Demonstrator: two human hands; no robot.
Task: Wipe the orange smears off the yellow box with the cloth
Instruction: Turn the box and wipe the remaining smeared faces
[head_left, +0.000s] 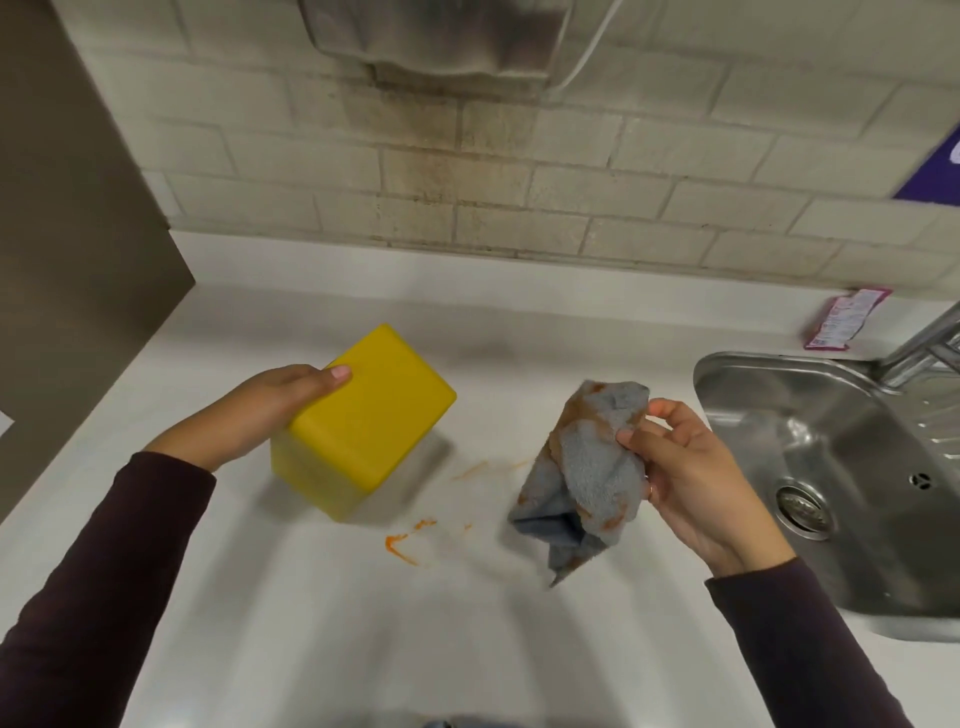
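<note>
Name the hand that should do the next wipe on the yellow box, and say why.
Right. The right hand already holds the stained grey cloth, lifted beside the yellow box. The left hand is occupied gripping and tilting the box.

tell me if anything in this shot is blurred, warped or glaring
Head view: wide-angle warp bends the beige brick wall and white countertop edges; the stained grey cloth in the right hand and the steel sink look slightly soft; soft glare on the sink basin; the yellow plastic box, held by the left hand, stays fairly sharp.
</note>
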